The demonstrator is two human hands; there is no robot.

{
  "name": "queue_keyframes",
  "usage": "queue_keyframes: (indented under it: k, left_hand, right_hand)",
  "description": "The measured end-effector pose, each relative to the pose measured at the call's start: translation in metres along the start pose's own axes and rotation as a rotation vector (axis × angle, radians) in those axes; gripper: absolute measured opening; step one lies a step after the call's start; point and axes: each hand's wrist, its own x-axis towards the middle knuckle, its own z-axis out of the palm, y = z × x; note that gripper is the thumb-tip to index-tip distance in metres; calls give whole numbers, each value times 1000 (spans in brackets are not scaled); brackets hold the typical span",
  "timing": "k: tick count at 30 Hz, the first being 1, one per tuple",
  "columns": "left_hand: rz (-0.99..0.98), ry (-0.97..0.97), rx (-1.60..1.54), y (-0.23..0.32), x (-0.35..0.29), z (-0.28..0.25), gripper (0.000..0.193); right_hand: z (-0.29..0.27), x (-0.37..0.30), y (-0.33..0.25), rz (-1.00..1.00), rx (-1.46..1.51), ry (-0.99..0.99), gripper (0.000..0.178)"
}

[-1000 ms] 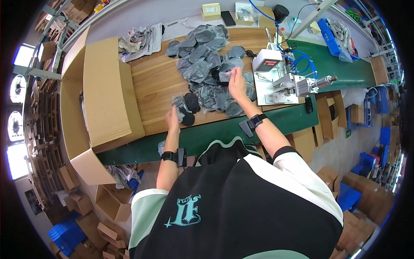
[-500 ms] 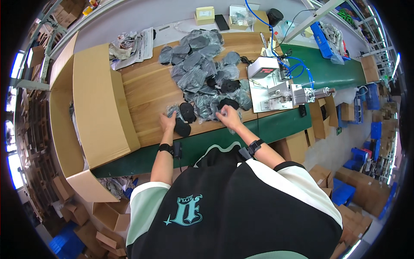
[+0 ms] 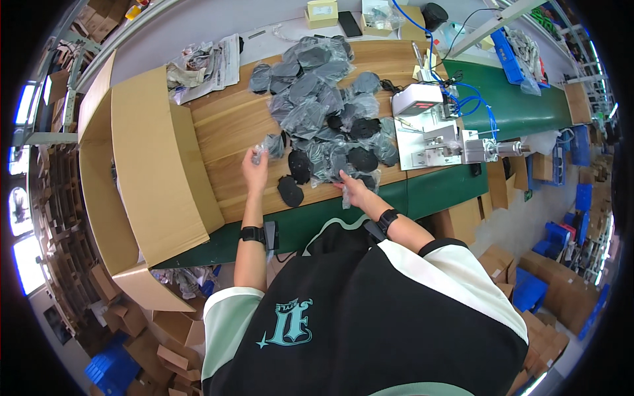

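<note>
My left hand is closed on the end of a clear plastic bag with a dark round piece inside, at the left side of the pile. My right hand is at the pile's near edge, thumb and fingers closed on a clear plastic bag; what is in that bag is hard to make out. Between my hands, two bare black discs, one upper and one lower, lie on the wooden board. More black discs, one near my right hand, rest on the heap of bagged dark discs.
A large open cardboard box stands at the left. To the right is a metal fixture with a white display unit and blue air hoses. Newspaper, a phone and a small box lie at the back.
My left hand has moved away from me with the bagged piece, off the lower black disc. My right hand has drawn back toward the pile's near edge. The view has shifted slightly.
</note>
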Motion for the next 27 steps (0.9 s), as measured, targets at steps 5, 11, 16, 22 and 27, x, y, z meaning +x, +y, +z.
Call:
queue_keyframes:
  k: [5, 11, 16, 22, 27]
  left_hand:
    - [136, 192, -202, 22, -19, 7, 16]
    - [-275, -32, -95, 6, -45, 34, 20]
    - [-394, -364, 487, 3, -77, 85, 69]
    - [-393, -448, 630, -6, -88, 104, 58]
    - [-205, -384, 303, -25, -79, 89, 47]
  right_hand:
    - [5, 5, 0, 49, 2, -8, 47]
    - [5, -16, -32, -619, -182, -31, 29]
    - [15, -70, -95, -1006, -563, 159, 30]
    - [-11, -98, -128, -1394, -549, 116, 27]
    - [-29, -106, -140, -1289, -758, 226, 27]
